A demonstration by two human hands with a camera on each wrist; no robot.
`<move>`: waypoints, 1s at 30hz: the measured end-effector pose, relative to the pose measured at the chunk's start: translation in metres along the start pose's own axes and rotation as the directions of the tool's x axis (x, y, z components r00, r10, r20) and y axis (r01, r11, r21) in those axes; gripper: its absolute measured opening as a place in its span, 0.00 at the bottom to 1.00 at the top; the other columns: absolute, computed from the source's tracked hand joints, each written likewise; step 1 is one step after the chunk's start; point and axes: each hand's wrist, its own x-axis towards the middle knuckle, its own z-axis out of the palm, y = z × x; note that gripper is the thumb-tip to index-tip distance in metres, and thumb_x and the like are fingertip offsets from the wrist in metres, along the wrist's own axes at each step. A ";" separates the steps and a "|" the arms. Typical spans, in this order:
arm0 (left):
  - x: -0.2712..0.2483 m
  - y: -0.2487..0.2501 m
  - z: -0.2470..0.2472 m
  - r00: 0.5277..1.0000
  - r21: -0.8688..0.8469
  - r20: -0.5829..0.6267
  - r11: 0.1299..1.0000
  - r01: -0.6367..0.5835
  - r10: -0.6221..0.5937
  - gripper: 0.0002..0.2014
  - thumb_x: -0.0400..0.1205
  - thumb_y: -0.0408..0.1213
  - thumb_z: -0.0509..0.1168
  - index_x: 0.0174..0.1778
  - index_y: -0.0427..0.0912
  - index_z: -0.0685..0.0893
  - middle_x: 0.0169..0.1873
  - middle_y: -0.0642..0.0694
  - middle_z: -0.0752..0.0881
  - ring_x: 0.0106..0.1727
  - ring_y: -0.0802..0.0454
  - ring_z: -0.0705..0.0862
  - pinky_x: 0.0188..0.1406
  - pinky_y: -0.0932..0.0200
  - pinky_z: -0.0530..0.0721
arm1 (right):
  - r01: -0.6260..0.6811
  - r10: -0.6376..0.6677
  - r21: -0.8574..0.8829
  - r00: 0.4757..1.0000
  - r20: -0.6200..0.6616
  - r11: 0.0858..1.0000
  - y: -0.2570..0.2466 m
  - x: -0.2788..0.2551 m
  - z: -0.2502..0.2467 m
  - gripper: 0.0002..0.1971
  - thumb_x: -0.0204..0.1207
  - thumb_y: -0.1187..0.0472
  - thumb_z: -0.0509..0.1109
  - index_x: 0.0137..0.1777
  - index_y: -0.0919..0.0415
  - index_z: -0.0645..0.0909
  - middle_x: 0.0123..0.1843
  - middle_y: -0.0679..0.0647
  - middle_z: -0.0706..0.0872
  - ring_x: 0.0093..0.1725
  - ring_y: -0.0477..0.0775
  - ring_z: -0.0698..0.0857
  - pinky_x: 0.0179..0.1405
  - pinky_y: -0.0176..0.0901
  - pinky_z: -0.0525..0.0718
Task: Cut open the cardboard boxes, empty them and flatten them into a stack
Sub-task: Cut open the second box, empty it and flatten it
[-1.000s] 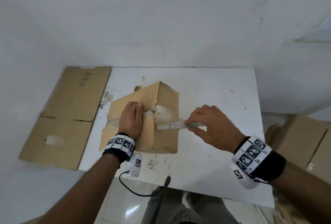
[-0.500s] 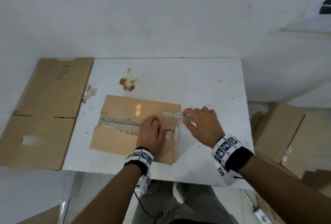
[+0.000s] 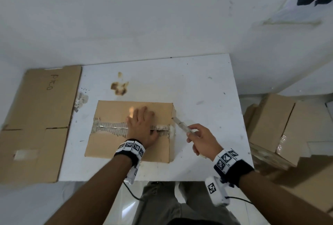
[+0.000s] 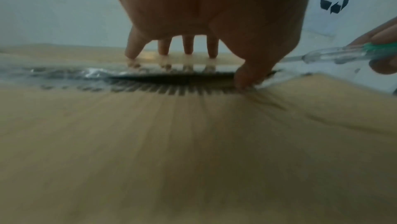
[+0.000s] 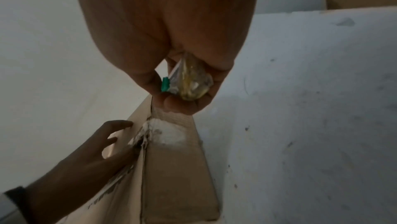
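Box (image 3: 126, 145) mid-counter (image 3: 207, 98), light, stiff corrugated. Left hand (image 3: 142, 127) flat, fingers straight, pinning its top. Right hand (image 3: 201, 140) fingers grip cutter (image 3: 182, 125) at right edge (taped seam partly split).

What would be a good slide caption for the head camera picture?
Left hand presses flat on a cardboard box while the right hand holds a clear-handled cutter at its taped seam.
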 end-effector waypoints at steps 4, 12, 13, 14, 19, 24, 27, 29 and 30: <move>-0.013 -0.015 0.023 0.992 -0.012 -0.102 0.997 -0.077 0.075 0.36 0.85 0.63 0.42 0.89 0.50 0.58 0.90 0.42 0.51 0.89 0.31 0.47 0.82 0.21 0.50 | -0.010 0.010 0.015 1.000 0.029 1.000 0.005 -0.005 0.008 0.05 0.86 0.56 0.67 0.59 0.50 0.81 0.45 0.58 0.90 0.23 0.52 0.79 0.23 0.43 0.80; -0.015 -0.020 0.042 0.983 -0.071 -0.177 0.995 -0.070 0.057 0.33 0.89 0.59 0.41 0.90 0.52 0.53 0.90 0.45 0.49 0.89 0.34 0.44 0.81 0.19 0.45 | 0.029 -0.029 0.008 0.999 0.044 1.000 0.006 0.002 0.007 0.08 0.86 0.51 0.69 0.61 0.51 0.82 0.43 0.59 0.90 0.23 0.54 0.77 0.21 0.40 0.77; -0.015 -0.020 0.042 0.983 -0.088 -0.176 0.994 -0.062 0.046 0.33 0.89 0.61 0.39 0.90 0.52 0.53 0.90 0.46 0.48 0.89 0.35 0.43 0.82 0.20 0.43 | 0.026 -0.027 0.012 0.999 0.044 1.000 0.006 0.002 0.008 0.09 0.85 0.51 0.69 0.60 0.51 0.83 0.41 0.58 0.90 0.23 0.54 0.76 0.21 0.40 0.77; -0.014 -0.021 0.042 0.983 -0.103 -0.177 0.993 -0.061 0.042 0.34 0.89 0.62 0.36 0.90 0.52 0.53 0.90 0.47 0.47 0.89 0.36 0.42 0.82 0.22 0.41 | 0.029 -0.029 0.008 0.998 0.046 1.000 0.007 0.001 0.007 0.09 0.85 0.50 0.70 0.59 0.51 0.83 0.40 0.57 0.90 0.22 0.54 0.76 0.20 0.40 0.76; -0.015 -0.019 0.041 0.978 -0.110 -0.204 0.992 -0.062 0.038 0.32 0.89 0.58 0.42 0.90 0.52 0.54 0.90 0.47 0.49 0.90 0.37 0.43 0.83 0.22 0.42 | 0.056 -0.055 -0.026 0.998 0.021 0.998 0.009 0.003 0.008 0.10 0.83 0.48 0.71 0.56 0.52 0.84 0.35 0.54 0.89 0.21 0.52 0.73 0.19 0.40 0.73; -0.015 -0.020 0.038 0.978 -0.136 -0.204 0.989 -0.058 0.029 0.32 0.89 0.60 0.39 0.90 0.54 0.54 0.90 0.49 0.49 0.90 0.39 0.43 0.84 0.25 0.39 | 0.065 -0.028 -0.254 0.989 0.144 0.965 -0.004 0.011 0.010 0.11 0.80 0.42 0.73 0.51 0.48 0.85 0.32 0.52 0.89 0.23 0.49 0.76 0.19 0.39 0.73; -0.015 -0.019 0.038 0.977 -0.139 -0.207 0.987 -0.080 0.050 0.32 0.88 0.57 0.45 0.90 0.54 0.53 0.90 0.49 0.47 0.90 0.39 0.41 0.84 0.25 0.38 | 0.132 -0.059 -0.426 0.982 0.181 0.895 -0.010 0.006 -0.022 0.09 0.78 0.41 0.74 0.47 0.44 0.85 0.31 0.51 0.90 0.28 0.50 0.86 0.30 0.46 0.84; -0.015 -0.019 0.034 0.977 -0.173 -0.204 0.980 -0.093 0.057 0.34 0.86 0.57 0.46 0.90 0.54 0.53 0.90 0.49 0.46 0.90 0.40 0.39 0.83 0.26 0.35 | 0.162 -0.097 -0.481 0.983 0.157 0.862 -0.016 0.000 -0.038 0.08 0.78 0.41 0.74 0.46 0.43 0.86 0.32 0.49 0.90 0.31 0.50 0.88 0.38 0.49 0.88; -0.015 -0.020 0.031 0.977 -0.211 -0.207 0.972 -0.104 0.060 0.35 0.84 0.57 0.47 0.89 0.53 0.55 0.90 0.50 0.46 0.90 0.42 0.39 0.83 0.27 0.33 | 0.174 -0.124 -0.490 0.983 0.133 0.854 -0.018 -0.002 -0.043 0.08 0.78 0.41 0.74 0.46 0.42 0.86 0.32 0.47 0.90 0.32 0.49 0.88 0.39 0.50 0.88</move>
